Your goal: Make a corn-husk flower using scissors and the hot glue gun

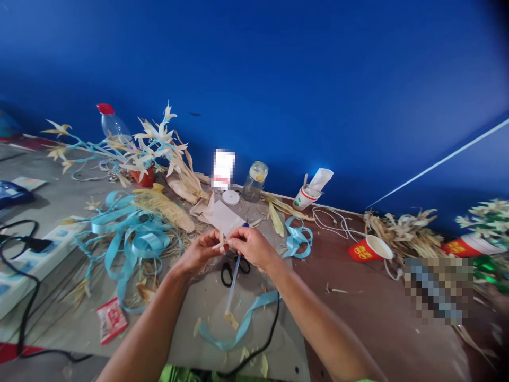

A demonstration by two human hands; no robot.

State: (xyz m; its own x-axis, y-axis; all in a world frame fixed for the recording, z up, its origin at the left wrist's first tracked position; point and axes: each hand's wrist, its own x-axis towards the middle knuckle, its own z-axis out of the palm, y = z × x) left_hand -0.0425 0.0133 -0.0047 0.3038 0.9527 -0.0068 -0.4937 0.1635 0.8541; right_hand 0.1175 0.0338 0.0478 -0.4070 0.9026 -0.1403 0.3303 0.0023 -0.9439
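Note:
My left hand [201, 251] and my right hand [251, 246] meet above the table, fingers pinched together on a small pale husk piece [222, 244]. A thin blue-tipped stick [234, 278] hangs down from my right hand, a husk scrap at its lower end. Black scissors [234, 270] lie on the table right under my hands. A light blue ribbon strip [238, 326] curls on the table below them. A pale husk sheet [222, 216] lies just beyond my fingers.
A tangle of blue ribbon [131, 236] and husk flowers on blue stems [131, 148] lie left. A jar [255, 180], a white lid [231, 197] and paper cups [306, 196] stand by the blue wall. A tipped red cup [369, 249], husks [401, 225], a power strip [40, 254] and cables [24, 313] are around.

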